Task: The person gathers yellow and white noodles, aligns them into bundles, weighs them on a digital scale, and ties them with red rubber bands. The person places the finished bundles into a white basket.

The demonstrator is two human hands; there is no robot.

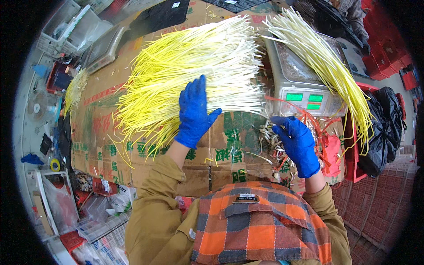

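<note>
A broad layer of blanched yellow chives or garlic shoots (198, 66) lies before me, yellow leaves to the left and white stems to the right. My left hand (196, 112), in a blue glove, rests flat on the near side of this layer, its thumb apart. My right hand (295, 142), also in a blue glove, is bent near the root ends at the layer's near right corner. Whether its fingertips pinch a stem is unclear. Beneath and beside it lie trimmed root scraps (276, 145) and red plastic strips (313, 129).
A digital scale (306, 99) with lit green displays carries another bunch of shoots (318, 56), which hangs over its right side. Cardboard (198, 169) covers the table. A second scale (102, 49) stands far left. Black bags (381, 129) lie at right. Another person's sleeve (357, 23) shows at the back.
</note>
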